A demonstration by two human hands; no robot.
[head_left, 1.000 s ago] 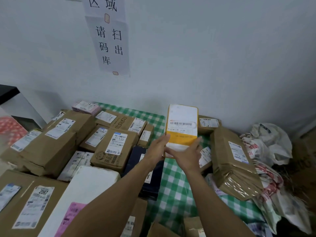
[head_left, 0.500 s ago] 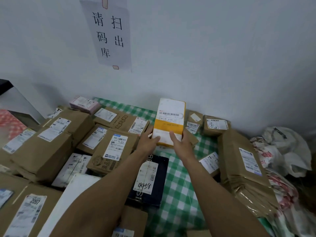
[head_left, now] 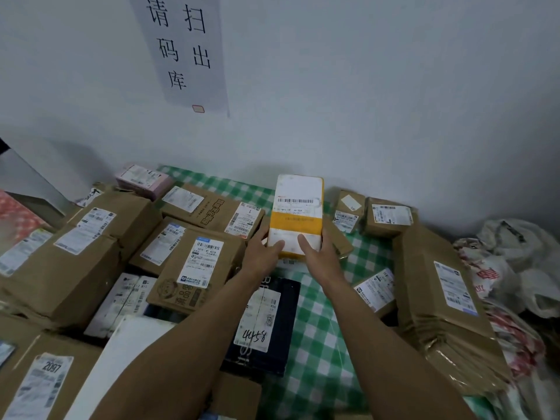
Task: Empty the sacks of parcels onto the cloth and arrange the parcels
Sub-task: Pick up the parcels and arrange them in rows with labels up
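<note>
A yellow and white parcel (head_left: 298,212) with a barcode label is held near the far middle of the green checked cloth (head_left: 318,344). My left hand (head_left: 263,253) grips its lower left edge and my right hand (head_left: 318,253) grips its lower right edge, thumbs on top. Whether it touches the cloth is hidden. Brown cardboard parcels (head_left: 194,265) lie packed to the left, a dark blue parcel (head_left: 266,322) lies under my left forearm, and a tall brown parcel (head_left: 439,298) lies at the right.
Small brown boxes (head_left: 388,216) sit by the white wall (head_left: 363,101) behind the held parcel. Crumpled white sacks with red print (head_left: 500,268) lie at the far right. A paper sign (head_left: 181,50) hangs on the wall. A white flat parcel (head_left: 121,359) lies at front left.
Both hands have carried the yellow and white parcel forward and lower, towards the wall end of the cloth. The view has dipped down and closer to the parcels.
</note>
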